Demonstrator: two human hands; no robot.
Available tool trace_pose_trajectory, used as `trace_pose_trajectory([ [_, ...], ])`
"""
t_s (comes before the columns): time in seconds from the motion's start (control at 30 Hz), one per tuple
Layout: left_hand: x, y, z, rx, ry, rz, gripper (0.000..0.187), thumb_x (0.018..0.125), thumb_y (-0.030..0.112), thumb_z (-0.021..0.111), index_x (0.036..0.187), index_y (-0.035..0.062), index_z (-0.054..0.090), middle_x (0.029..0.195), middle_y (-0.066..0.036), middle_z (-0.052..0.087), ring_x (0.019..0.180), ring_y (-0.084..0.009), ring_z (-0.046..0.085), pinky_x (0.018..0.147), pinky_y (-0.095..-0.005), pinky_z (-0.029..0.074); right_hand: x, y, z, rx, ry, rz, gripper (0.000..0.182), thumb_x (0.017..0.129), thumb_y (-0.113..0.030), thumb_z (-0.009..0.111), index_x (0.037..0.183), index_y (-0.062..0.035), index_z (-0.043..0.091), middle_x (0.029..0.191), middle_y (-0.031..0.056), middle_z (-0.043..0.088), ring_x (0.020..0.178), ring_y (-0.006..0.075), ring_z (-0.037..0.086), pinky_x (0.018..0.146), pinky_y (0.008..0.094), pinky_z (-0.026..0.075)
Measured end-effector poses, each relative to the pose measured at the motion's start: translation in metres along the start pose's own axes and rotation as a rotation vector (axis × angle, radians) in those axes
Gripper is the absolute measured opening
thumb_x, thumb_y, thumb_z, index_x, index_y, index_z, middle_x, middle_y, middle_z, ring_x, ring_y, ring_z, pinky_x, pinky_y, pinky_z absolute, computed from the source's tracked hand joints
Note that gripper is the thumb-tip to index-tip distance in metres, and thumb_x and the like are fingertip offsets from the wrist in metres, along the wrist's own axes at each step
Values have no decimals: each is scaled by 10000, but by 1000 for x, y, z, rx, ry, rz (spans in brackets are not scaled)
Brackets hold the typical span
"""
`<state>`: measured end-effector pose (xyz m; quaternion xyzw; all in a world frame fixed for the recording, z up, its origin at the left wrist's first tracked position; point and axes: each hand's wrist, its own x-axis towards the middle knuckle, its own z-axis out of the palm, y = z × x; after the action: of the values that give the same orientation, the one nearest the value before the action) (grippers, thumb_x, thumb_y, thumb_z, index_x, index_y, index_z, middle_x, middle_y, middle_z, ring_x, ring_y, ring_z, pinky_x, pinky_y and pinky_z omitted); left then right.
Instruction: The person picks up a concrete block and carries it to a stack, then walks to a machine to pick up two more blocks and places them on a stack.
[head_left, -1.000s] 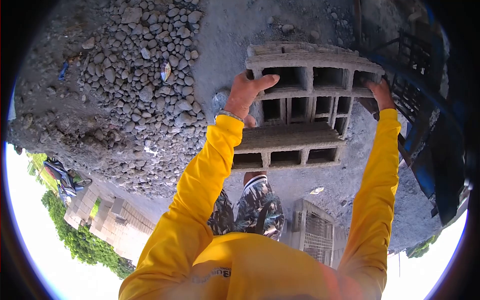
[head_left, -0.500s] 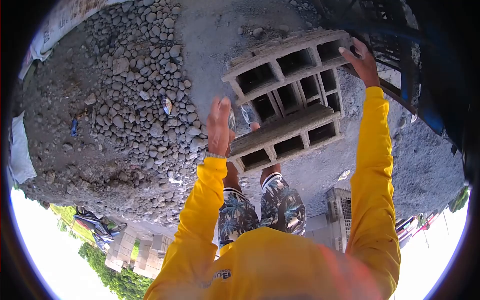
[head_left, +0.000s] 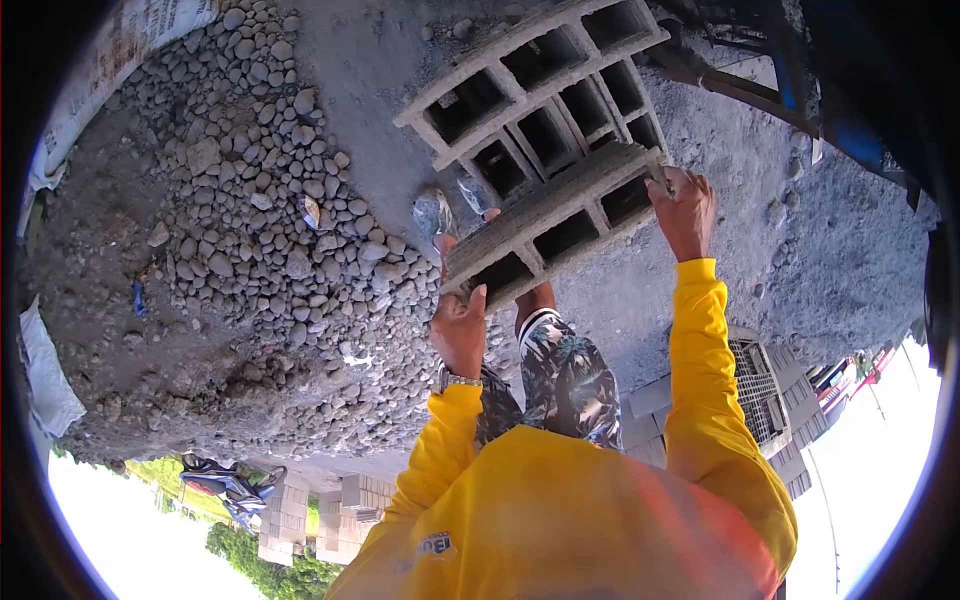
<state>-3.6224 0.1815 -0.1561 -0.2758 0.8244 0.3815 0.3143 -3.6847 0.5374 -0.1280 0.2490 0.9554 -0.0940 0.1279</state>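
My left hand (head_left: 460,335) grips the left end of the nearest grey hollow concrete block (head_left: 550,218), its thumb up over the rim and its other fingers mostly hidden. On the block's right end, my right hand (head_left: 686,212) is closed with the fingertips over the edge. This block is tilted, its row of cavities facing me. Just beyond it are more hollow blocks, the farthest one (head_left: 508,84) lying with its cavities showing too. My legs and feet are partly hidden below the near block.
Loose round stones (head_left: 300,225) cover the ground to the left. A dark metal frame (head_left: 740,95) stands at the upper right. Behind me are a grated panel (head_left: 757,390), stacked blocks (head_left: 285,515) and a motorcycle (head_left: 225,485). A white sack (head_left: 48,375) lies far left.
My right hand has moved from the farthest block to the nearest block's right end. My left hand has come from beside the blocks onto its left end. The view has shifted.
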Motion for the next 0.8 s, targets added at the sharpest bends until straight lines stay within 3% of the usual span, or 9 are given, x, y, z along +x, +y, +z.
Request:
trace_pose_trajectory([
  [0.07,-4,12,-2,34,55,135,331,795,267,729,657,-1,592,522,-56,587,400,-127,525,417,-287,390,-1,5,2,14,4,-34,279,766,-174,693,1008,-37,669,978,134,658,942,287,578,908,393,417],
  [0.1,-5,15,-1,104,118,207,355,768,319,733,682,-3,610,574,-102,626,473,-208,599,476,-328,439,-3,11,6,55,11,3,270,775,-160,680,1012,-31,666,970,146,658,921,297,584,888,392,438],
  [0.23,-5,29,0,265,117,75,400,733,400,725,689,18,614,611,-138,624,575,-323,622,540,-396,464,-1,4,1,71,-5,7,298,784,-181,683,1039,-28,656,994,155,654,950,306,584,904,398,432],
  [0.33,-9,40,-3,224,49,-22,337,758,326,687,929,43,621,780,-168,664,738,-350,651,643,-432,496,0,-5,-4,33,-58,40,319,790,-187,682,1060,-21,647,1012,161,649,972,308,583,916,391,427],
  [0.43,-7,33,8,317,214,19,371,729,391,713,683,36,615,622,-154,617,593,-343,619,550,-426,462,5,-2,-1,-3,-85,31,322,792,-182,675,1063,-11,641,1020,163,646,978,308,583,923,382,424],
  [0.63,-7,37,-2,493,160,13,382,749,404,671,677,33,615,647,-176,622,624,-373,616,586,-450,470,10,0,-4,-47,-88,-63,312,748,-152,668,1024,-8,650,970,153,646,944,310,586,904,380,437],
  [0.8,-13,45,-9,443,144,29,364,753,392,661,658,45,611,641,-179,616,608,-375,609,570,-451,466,14,-12,-20,-89,-142,-43,297,741,-147,660,1002,-4,656,944,152,648,924,305,590,870,381,459],
])
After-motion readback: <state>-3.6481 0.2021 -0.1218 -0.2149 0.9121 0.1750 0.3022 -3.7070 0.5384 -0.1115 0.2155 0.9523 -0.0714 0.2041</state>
